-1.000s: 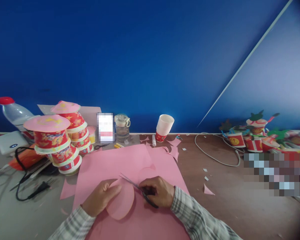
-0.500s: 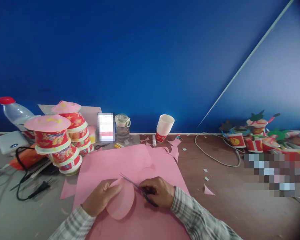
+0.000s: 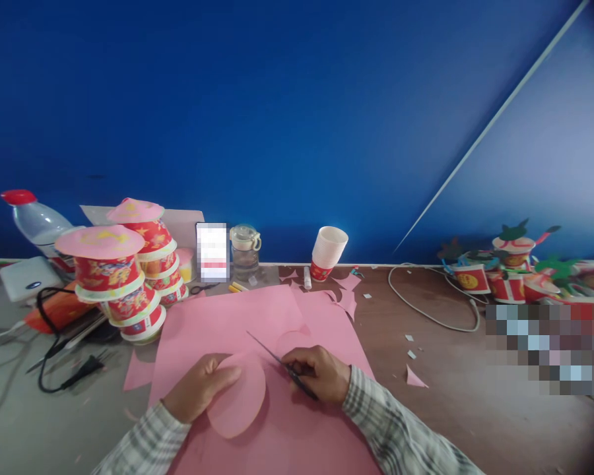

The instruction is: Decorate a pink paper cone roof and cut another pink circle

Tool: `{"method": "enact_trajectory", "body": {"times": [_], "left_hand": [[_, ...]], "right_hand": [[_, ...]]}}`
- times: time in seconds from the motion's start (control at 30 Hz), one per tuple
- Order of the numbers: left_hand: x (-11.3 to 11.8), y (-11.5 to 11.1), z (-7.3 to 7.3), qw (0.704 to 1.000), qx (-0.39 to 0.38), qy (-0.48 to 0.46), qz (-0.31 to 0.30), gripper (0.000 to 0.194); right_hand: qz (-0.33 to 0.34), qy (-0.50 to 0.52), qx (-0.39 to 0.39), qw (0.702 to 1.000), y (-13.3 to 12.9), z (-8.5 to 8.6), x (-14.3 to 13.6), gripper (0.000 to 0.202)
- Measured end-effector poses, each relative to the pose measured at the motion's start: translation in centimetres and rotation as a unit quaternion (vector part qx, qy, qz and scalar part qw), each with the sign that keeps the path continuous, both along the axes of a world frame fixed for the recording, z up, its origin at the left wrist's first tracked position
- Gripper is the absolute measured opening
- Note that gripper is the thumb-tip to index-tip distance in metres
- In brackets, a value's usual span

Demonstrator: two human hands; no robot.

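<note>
A rounded pink paper cutout [image 3: 240,402] is pinched in my left hand [image 3: 202,386], its thumb lying on the upper face. My right hand [image 3: 319,375] grips a pair of scissors [image 3: 272,353] by the dark handles. The blades point up and to the left, apart from the cutout's right edge, and look closed together. Under both hands spreads a large pink paper sheet [image 3: 212,316]. A second pink sheet with a curved cut edge overlaps it at the right.
Stacked red paper bowls [image 3: 109,270] with pink tops stand at left, near a tilted bottle [image 3: 39,221] and a black plug [image 3: 86,369]. Behind are a phone [image 3: 212,254], a glass jar [image 3: 246,254] and stacked cups [image 3: 329,251]. Pink scraps [image 3: 416,377], a cable [image 3: 435,324] and decorated bowls [image 3: 507,287] lie at right.
The scissors have moved right, away from the cutout, and their blades have come together. My left hand still holds the cutout, which has tilted slightly. The view has shifted a little.
</note>
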State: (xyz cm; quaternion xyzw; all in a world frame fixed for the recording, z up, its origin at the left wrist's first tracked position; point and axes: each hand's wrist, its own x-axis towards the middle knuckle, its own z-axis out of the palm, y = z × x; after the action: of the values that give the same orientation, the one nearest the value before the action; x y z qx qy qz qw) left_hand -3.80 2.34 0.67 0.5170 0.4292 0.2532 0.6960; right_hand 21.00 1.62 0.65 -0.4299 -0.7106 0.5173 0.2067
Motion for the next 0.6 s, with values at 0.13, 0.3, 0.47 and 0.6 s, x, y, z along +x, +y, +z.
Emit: {"method": "enact_trajectory", "body": {"times": [0.13, 0.3, 0.47, 0.6], "left_hand": [[-0.01, -0.09, 0.19, 1.0, -0.014, -0.022, -0.003, 0.026], [0.11, -0.07, 0.55, 0.999, -0.02, -0.034, -0.01, 0.025], [0.19, 0.03, 0.55, 1.0, -0.01, -0.026, -0.011, 0.026], [0.24, -0.02, 0.66, 1.0, 0.002, -0.008, -0.009, 0.026]], "right_hand": [[0.0, 0.002, -0.009, 1.0, -0.02, -0.35, -0.02, 0.028], [0.012, 0.002, -0.008, 1.0, -0.21, -0.25, 0.02, 0.029], [0.016, -0.001, -0.003, 1.0, -0.36, 0.2, -0.04, 0.029], [0.014, 0.0, -0.007, 1.0, -0.33, 0.28, -0.15, 0.03]]}}
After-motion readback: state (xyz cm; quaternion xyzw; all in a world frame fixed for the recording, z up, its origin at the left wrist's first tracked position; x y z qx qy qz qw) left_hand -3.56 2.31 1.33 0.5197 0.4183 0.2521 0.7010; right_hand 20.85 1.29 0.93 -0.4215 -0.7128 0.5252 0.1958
